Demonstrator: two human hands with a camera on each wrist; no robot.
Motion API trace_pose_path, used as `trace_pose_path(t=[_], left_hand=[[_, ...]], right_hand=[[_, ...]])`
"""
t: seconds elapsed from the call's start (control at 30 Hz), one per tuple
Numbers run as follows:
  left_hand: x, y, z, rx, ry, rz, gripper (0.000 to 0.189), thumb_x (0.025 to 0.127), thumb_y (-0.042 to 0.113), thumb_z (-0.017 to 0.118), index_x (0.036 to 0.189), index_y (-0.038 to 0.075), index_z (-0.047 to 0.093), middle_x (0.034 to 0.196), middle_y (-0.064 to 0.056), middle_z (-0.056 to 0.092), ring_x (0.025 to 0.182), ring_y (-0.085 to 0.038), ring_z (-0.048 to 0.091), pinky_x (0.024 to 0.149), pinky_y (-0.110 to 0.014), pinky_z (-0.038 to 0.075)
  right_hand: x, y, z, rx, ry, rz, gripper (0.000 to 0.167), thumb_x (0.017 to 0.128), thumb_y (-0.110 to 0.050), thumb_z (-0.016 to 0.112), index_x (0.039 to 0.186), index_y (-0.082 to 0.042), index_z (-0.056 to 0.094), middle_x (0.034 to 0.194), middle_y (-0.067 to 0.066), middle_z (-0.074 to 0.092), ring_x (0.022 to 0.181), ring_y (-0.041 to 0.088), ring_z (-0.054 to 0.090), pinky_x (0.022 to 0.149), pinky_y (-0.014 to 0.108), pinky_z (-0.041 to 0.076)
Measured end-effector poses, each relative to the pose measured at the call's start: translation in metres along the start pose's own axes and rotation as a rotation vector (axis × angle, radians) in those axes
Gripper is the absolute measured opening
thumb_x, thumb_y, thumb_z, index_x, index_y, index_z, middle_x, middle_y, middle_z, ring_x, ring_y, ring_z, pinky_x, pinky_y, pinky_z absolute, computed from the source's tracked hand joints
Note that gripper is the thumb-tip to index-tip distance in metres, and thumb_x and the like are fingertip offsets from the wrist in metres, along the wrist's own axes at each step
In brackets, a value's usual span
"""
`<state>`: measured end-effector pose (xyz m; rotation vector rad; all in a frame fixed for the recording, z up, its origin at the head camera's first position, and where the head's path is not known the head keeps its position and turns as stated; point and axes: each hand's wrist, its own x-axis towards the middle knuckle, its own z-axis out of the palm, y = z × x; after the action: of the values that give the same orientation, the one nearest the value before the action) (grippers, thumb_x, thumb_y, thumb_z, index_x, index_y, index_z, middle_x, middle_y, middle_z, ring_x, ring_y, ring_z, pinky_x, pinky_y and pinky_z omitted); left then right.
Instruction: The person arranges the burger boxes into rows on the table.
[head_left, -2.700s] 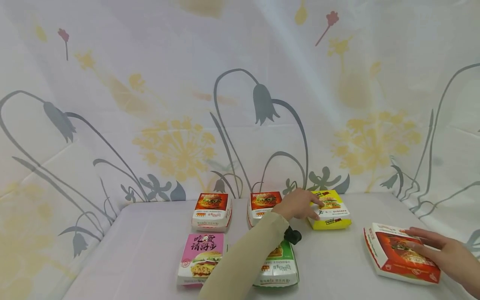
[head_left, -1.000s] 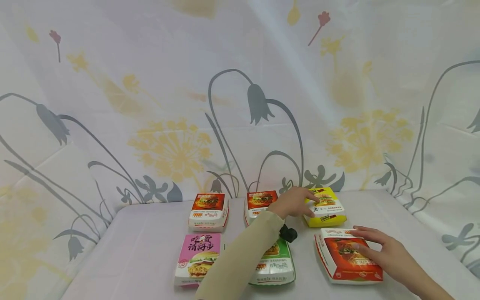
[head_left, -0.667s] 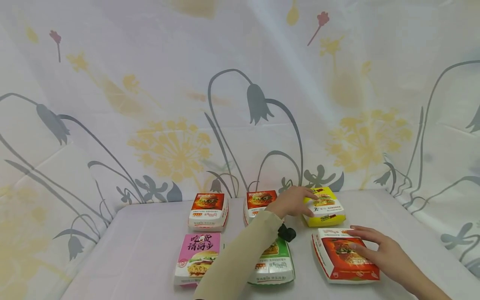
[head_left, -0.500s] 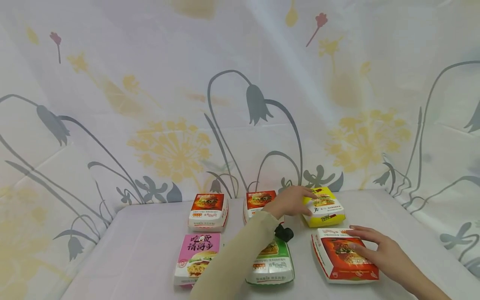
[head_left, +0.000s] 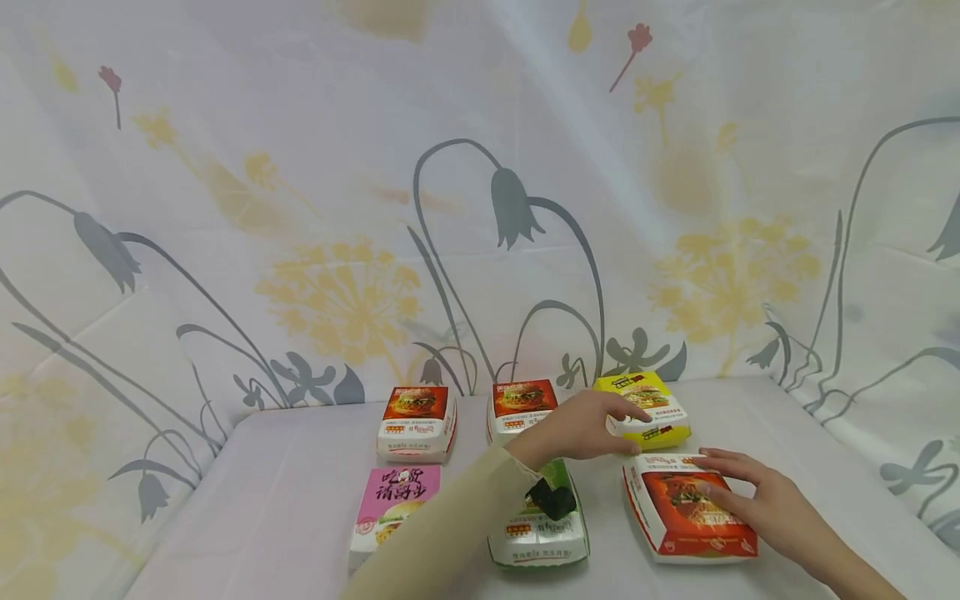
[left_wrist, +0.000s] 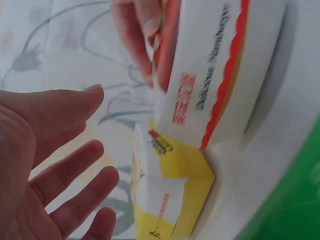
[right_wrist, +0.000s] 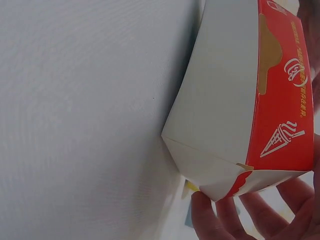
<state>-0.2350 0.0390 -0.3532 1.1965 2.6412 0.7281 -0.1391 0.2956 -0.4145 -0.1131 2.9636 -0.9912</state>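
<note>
My left hand (head_left: 581,429) reaches across the middle, its thumb and fingers spread and holding nothing. Its fingertips overlap the front of the yellow burger box (head_left: 667,414) in the head view. In the left wrist view, a gap shows between this hand (left_wrist: 65,155) and the yellow box (left_wrist: 170,200). On the right, my right hand (head_left: 776,508) grips a red-and-white burger box (head_left: 697,517), thumb over its top and fingers along its far right edge. The right wrist view shows fingers (right_wrist: 257,215) bent against one end of the red box (right_wrist: 215,100), on the white tabletop.
Two red-topped burger boxes, one left (head_left: 416,429) and one centre (head_left: 521,404), stand in the back row. In front are a pink box (head_left: 390,496) and a green box (head_left: 543,546), partly under my left sleeve (head_left: 442,525). A flowered curtain (head_left: 337,167) closes off the back.
My right hand has brought the red box leftward to the front of the yellow one. My left hand has since come off the yellow box, toward me; that box has turned slightly.
</note>
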Motion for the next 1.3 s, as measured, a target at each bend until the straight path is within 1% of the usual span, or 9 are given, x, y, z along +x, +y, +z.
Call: trace_pose_path(t=[0.07, 0.17, 0.3, 0.43, 0.53, 0.77, 0.93, 1.17, 1.3], left_hand=[[-0.007, 0.004, 0.003, 0.005, -0.027, 0.001, 0.043, 0.089, 0.035, 0.076, 0.131, 0.029, 0.067, 0.127, 0.015, 0.063, 0.111, -0.004, 0.058, 0.084, -0.017, 0.045], [-0.017, 0.01, 0.006, 0.014, -0.061, 0.01, 0.041, 0.089, 0.037, 0.076, 0.129, 0.031, 0.068, 0.126, 0.017, 0.062, 0.108, -0.002, 0.058, 0.083, -0.016, 0.043], [-0.028, 0.02, 0.01, 0.032, -0.103, 0.059, 0.036, 0.09, 0.035, 0.075, 0.126, 0.031, 0.069, 0.122, 0.021, 0.061, 0.103, 0.002, 0.056, 0.082, -0.014, 0.041], [-0.034, 0.028, 0.016, 0.098, -0.18, 0.076, 0.033, 0.091, 0.036, 0.073, 0.124, 0.035, 0.069, 0.111, 0.024, 0.061, 0.096, 0.005, 0.054, 0.075, -0.012, 0.04], [-0.036, 0.032, 0.02, 0.146, -0.214, 0.07, 0.034, 0.09, 0.036, 0.074, 0.123, 0.038, 0.069, 0.106, 0.025, 0.06, 0.092, 0.006, 0.053, 0.071, -0.012, 0.039], [-0.035, 0.031, 0.024, 0.165, -0.211, 0.057, 0.037, 0.09, 0.038, 0.074, 0.125, 0.04, 0.068, 0.107, 0.026, 0.058, 0.089, 0.006, 0.051, 0.071, -0.014, 0.039], [-0.035, 0.03, 0.025, 0.145, -0.204, 0.033, 0.036, 0.089, 0.037, 0.074, 0.125, 0.04, 0.068, 0.109, 0.026, 0.058, 0.091, 0.005, 0.052, 0.073, -0.015, 0.04], [-0.034, 0.027, 0.028, 0.165, -0.165, 0.039, 0.032, 0.091, 0.044, 0.071, 0.122, 0.039, 0.069, 0.108, 0.026, 0.058, 0.086, 0.005, 0.05, 0.071, -0.015, 0.039], [-0.033, 0.028, 0.03, 0.195, -0.141, 0.031, 0.031, 0.091, 0.046, 0.07, 0.121, 0.038, 0.069, 0.111, 0.026, 0.058, 0.088, 0.005, 0.049, 0.073, -0.015, 0.039]], right_hand=[[0.0, -0.001, 0.0, 0.002, 0.0, 0.001, 0.06, 0.092, -0.044, 0.069, 0.136, -0.005, 0.06, 0.143, 0.029, 0.046, 0.129, 0.053, 0.039, 0.089, 0.074, 0.039], [0.0, -0.003, 0.0, 0.003, -0.004, -0.003, 0.058, 0.092, -0.044, 0.069, 0.135, -0.006, 0.061, 0.143, 0.029, 0.047, 0.128, 0.053, 0.04, 0.089, 0.074, 0.039], [0.0, -0.004, -0.001, -0.005, 0.003, -0.008, 0.055, 0.093, -0.04, 0.07, 0.134, -0.005, 0.061, 0.142, 0.028, 0.049, 0.127, 0.053, 0.042, 0.088, 0.073, 0.041], [-0.001, -0.004, -0.003, -0.009, 0.02, -0.015, 0.056, 0.092, -0.039, 0.07, 0.135, -0.003, 0.06, 0.142, 0.028, 0.049, 0.126, 0.051, 0.044, 0.087, 0.071, 0.043], [-0.002, -0.003, -0.002, -0.002, 0.032, -0.024, 0.057, 0.092, -0.04, 0.071, 0.134, -0.004, 0.061, 0.142, 0.027, 0.049, 0.126, 0.05, 0.045, 0.086, 0.07, 0.043], [-0.003, -0.003, -0.002, 0.001, 0.007, -0.001, 0.056, 0.093, -0.039, 0.069, 0.135, -0.003, 0.059, 0.142, 0.029, 0.047, 0.126, 0.052, 0.042, 0.087, 0.071, 0.042], [-0.003, -0.003, -0.001, -0.007, 0.03, -0.029, 0.05, 0.096, -0.041, 0.065, 0.132, -0.006, 0.064, 0.14, 0.028, 0.051, 0.126, 0.052, 0.043, 0.087, 0.072, 0.042], [-0.003, -0.002, -0.003, 0.036, 0.028, -0.002, 0.049, 0.096, -0.044, 0.064, 0.126, -0.006, 0.067, 0.13, 0.023, 0.057, 0.118, 0.046, 0.052, 0.086, 0.053, 0.054], [-0.003, 0.001, -0.006, 0.042, 0.03, -0.003, 0.04, 0.095, -0.04, 0.067, 0.12, -0.008, 0.069, 0.121, 0.016, 0.062, 0.113, 0.041, 0.056, 0.085, 0.051, 0.055]])
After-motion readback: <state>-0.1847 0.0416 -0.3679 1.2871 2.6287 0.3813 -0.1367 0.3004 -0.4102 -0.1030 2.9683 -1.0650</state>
